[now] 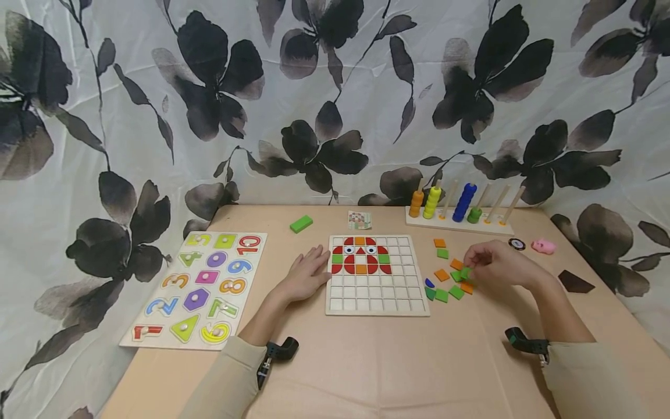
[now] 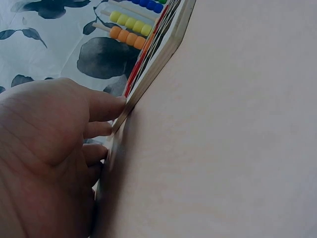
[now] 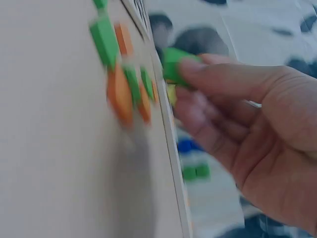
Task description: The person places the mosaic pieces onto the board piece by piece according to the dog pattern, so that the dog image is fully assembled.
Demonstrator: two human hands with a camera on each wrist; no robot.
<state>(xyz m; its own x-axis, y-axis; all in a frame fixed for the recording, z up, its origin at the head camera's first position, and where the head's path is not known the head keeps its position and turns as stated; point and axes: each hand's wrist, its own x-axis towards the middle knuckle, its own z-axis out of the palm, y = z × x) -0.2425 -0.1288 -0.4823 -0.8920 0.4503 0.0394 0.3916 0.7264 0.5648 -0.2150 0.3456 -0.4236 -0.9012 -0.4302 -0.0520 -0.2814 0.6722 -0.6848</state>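
Note:
A white square grid board (image 1: 398, 294) lies mid-table, with a pattern of red, orange, green and eye tiles (image 1: 361, 256) in its upper left part. My left hand (image 1: 305, 272) rests on the table along the board's left edge; the fingertips (image 2: 117, 105) touch that edge in the left wrist view. Between thumb and fingers, my right hand (image 1: 494, 265) pinches a small green tile (image 3: 174, 63), raised above the loose pieces right of the board. Those are orange tiles (image 1: 442, 275), green tiles (image 1: 456, 292) and one blue piece (image 1: 429, 283).
A number and shape puzzle board (image 1: 178, 279) lies at the left. Behind the grid are a green block (image 1: 301, 224) and a small picture card (image 1: 359, 220). A peg stand with coloured beads (image 1: 460, 221) stands back right. Nearby lie a round black piece (image 1: 517, 244), a pink toy (image 1: 544, 247) and a dark flat piece (image 1: 576, 282).

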